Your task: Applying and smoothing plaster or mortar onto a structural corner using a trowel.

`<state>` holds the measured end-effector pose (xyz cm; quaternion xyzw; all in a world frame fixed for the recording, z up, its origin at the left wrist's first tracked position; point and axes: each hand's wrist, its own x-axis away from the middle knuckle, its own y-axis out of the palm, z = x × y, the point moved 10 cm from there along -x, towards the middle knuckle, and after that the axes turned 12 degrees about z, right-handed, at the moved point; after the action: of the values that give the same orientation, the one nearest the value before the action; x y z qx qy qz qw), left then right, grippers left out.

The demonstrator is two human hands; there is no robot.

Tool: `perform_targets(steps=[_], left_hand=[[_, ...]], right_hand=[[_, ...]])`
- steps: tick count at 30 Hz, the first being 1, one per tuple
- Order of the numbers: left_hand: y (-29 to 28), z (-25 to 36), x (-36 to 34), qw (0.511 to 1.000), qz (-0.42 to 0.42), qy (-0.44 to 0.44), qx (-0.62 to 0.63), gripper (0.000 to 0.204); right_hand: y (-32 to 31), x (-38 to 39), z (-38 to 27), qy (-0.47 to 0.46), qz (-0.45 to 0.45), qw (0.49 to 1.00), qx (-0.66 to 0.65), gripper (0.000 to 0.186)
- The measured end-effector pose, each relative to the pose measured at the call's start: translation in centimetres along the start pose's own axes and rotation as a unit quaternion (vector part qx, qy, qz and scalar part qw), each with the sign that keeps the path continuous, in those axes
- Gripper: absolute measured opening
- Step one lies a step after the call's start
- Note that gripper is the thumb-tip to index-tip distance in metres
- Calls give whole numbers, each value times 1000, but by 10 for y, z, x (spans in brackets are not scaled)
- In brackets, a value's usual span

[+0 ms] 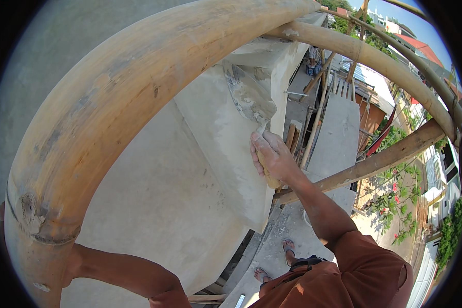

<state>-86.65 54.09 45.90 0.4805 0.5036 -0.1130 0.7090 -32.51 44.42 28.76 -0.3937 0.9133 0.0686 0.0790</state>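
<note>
My right hand (273, 155) is closed round the yellowish handle of a plastering trowel (251, 97). The trowel's broad blade is coated with wet grey plaster and lies against the pale ledge (231, 149) of a concrete wall, near a corner moulding. Over at the lower left, my left hand (72, 264) reaches behind a thick bamboo pole (113, 97) and grips it. Most of its fingers are hidden by the pole; a bit of skin shows past the far side.
More bamboo poles (385, 159) cross at the right as scaffolding. Below, my sandalled feet (288, 245) stand on a grey plank walkway (339, 128). Flowering shrubs (395, 205) and houses lie far down at the right. A smooth plastered surface (154, 205) fills the middle.
</note>
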Motion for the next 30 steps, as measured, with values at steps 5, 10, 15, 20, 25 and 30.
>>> perform_targets(steps=[5, 10, 15, 20, 25, 30], left_hand=[[-27, -13, -7, 993, 11, 52, -102, 28], [-40, -23, -13, 976, 28, 102, -189, 29], [-40, -35, -13, 954, 50, 141, -262, 30], [-51, -48, -14, 919, 66, 182, -344, 30], [-49, -23, -15, 848, 88, 360, -379, 26], [-54, -32, -21, 871, 90, 323, -360, 30]], right_hand=[[6, -12, 3, 9, 7, 999, -42, 47], [11, -11, 28, 27, 3, 997, -74, 45], [15, 0, 59, 41, -24, 997, -56, 43], [21, -9, 39, -7, -18, 996, -82, 43], [27, -17, 34, -3, -31, 992, -124, 44], [35, -10, 51, 65, -56, 986, -143, 43]])
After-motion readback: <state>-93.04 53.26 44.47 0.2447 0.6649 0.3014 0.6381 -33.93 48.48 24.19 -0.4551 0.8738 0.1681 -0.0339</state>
